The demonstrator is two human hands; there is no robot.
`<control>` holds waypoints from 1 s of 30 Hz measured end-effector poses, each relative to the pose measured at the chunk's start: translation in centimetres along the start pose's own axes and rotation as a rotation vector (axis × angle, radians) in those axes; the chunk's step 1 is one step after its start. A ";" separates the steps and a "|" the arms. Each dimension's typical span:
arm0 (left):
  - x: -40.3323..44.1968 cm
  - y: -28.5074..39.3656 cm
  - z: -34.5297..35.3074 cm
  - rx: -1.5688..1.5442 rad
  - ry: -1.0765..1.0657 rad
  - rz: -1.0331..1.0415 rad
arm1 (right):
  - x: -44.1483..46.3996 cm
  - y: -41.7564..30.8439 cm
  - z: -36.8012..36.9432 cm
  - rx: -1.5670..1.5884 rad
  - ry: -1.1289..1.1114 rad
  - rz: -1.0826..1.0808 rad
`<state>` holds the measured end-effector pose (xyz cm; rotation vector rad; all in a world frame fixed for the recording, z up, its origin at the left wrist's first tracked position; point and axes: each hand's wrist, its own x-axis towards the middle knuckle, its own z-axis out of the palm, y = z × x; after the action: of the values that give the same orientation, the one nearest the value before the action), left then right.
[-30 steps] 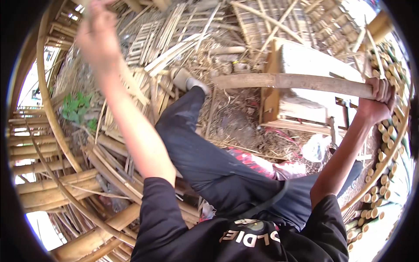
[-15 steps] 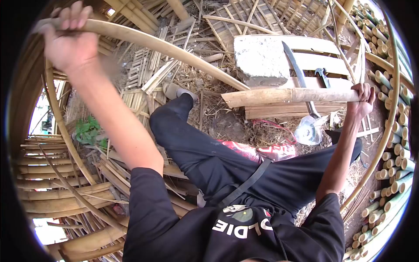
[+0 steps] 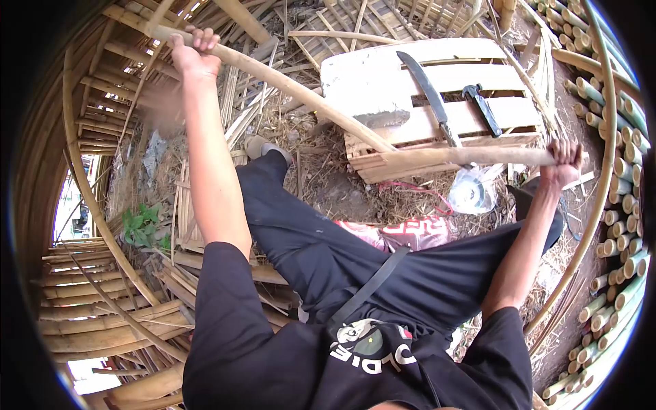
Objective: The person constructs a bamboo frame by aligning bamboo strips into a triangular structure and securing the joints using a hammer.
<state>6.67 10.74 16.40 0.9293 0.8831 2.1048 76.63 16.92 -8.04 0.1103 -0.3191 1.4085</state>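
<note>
High on the left, my left hand (image 3: pixel 196 51) is closed round the upper end of a long split bamboo strip (image 3: pixel 294 87). The strip slopes down to the right. Its lower end meets a second bamboo piece (image 3: pixel 471 156), which lies nearly level; I cannot tell whether the two are joined. My right hand (image 3: pixel 563 164) grips the right end of that second piece. Behind the pieces, a long curved blade (image 3: pixel 422 83) and a black-handled hammer (image 3: pixel 482 109) lie on a slatted wooden block (image 3: pixel 471 51).
Bamboo scraps and straw litter the ground (image 3: pixel 335 184). Cut bamboo poles (image 3: pixel 625 205) are stacked at the right. Bamboo slats (image 3: pixel 102 277) stand at the left near a green plant (image 3: pixel 140 224). A clear plastic bag (image 3: pixel 471 193) lies by my legs (image 3: pixel 328 253).
My left hand has moved right and slightly down in view with its strip. The right-hand bamboo piece sits slightly lower. The wooden block has shifted leftward in view, showing more of the hammer.
</note>
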 end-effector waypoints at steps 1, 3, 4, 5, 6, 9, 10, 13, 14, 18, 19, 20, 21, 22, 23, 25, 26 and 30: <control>0.6 -0.7 -0.9 -0.023 0.057 -0.020 | 0.2 -1.3 -0.1 -0.009 -0.021 -0.029; 1.6 -1.8 -2.9 -0.070 0.108 -0.017 | 0.0 -3.5 0.0 0.002 -0.054 -0.058; 2.0 -2.2 -3.9 -0.111 0.155 -0.018 | 0.0 -4.2 0.1 0.028 -0.069 -0.060; 2.1 -2.9 -4.7 -0.070 0.259 -0.049 | -0.1 -4.7 0.2 -0.054 0.054 -0.145; 2.2 -3.4 -5.0 -0.029 0.358 -0.066 | 0.0 -4.7 0.1 -0.120 0.172 -0.230; 0.2 -5.5 -5.8 -0.157 0.245 -0.264 | 0.9 -3.3 -1.5 0.095 -0.086 0.062; -0.7 -6.8 -5.2 -0.115 0.282 -0.313 | 1.1 -2.2 -1.3 0.144 -0.105 0.135; -3.2 -10.8 -5.3 -0.108 0.231 -0.364 | 0.1 4.0 0.9 0.020 -0.052 0.236; -4.2 -11.9 -5.5 -0.110 0.212 -0.385 | -0.3 6.3 2.4 -0.001 0.001 0.279; -7.0 -15.5 -5.5 -0.061 0.229 -0.403 | -0.2 12.0 2.0 0.043 -0.012 0.533; -7.0 -16.1 -6.9 -0.073 0.204 -0.391 | -0.5 12.9 2.2 -0.044 0.006 0.569; -6.9 -16.6 -8.9 -0.103 0.143 -0.378 | -0.8 13.6 2.0 -0.216 0.043 0.511; -7.8 -15.9 -8.7 -0.074 0.194 -0.349 | -0.5 14.3 1.5 -0.282 0.059 0.512; -7.8 -15.8 -10.2 -0.034 0.224 -0.292 | -0.9 14.5 0.9 -0.349 0.083 0.523; -8.5 -14.9 -9.8 -0.045 0.265 -0.311 | -0.8 14.9 0.7 -0.390 0.058 0.566; -9.1 -13.7 -10.6 -0.056 0.282 -0.290 | -1.7 15.7 0.7 -0.494 0.047 0.638; -9.0 -13.2 -11.7 -0.171 0.236 -0.308 | -2.0 16.4 0.7 -0.557 0.055 0.655; -9.5 -11.9 -14.7 -0.338 0.175 -0.307 | -5.0 19.3 4.7 -0.734 -0.051 0.779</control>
<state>3.50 5.40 -3.87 0.4113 0.6753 2.0013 56.39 14.14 -7.14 -0.6451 -0.9720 1.9546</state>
